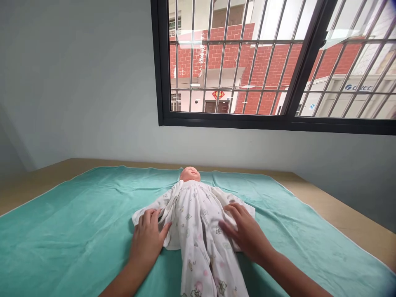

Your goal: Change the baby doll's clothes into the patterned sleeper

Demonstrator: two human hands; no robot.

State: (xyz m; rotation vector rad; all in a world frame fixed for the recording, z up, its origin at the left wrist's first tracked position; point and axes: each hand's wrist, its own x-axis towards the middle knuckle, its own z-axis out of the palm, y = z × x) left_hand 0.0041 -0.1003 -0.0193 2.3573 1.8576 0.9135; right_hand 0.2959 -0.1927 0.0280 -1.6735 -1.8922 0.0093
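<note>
A baby doll (190, 174) lies on its back, head toward the wall. White printed baby pants (193, 222) lie over its front, waistband near the neck and legs stretching toward me. Beneath them spreads a white baby shirt (173, 243) with its sleeves out to both sides. My left hand (149, 233) rests at the shirt's left sleeve, thumb apart from the fingers, gripping nothing that I can see. Over the right side of the pants and shirt is my right hand (243, 231), slightly blurred, its thumb and fingers apart. The doll's body and limbs are hidden under the clothes.
A green cloth (77, 222) with some wrinkles covers most of the wooden table (349, 210). Behind the table stands a pale wall (108, 103) with a black-framed barred window (222, 119). Brick buildings show outside.
</note>
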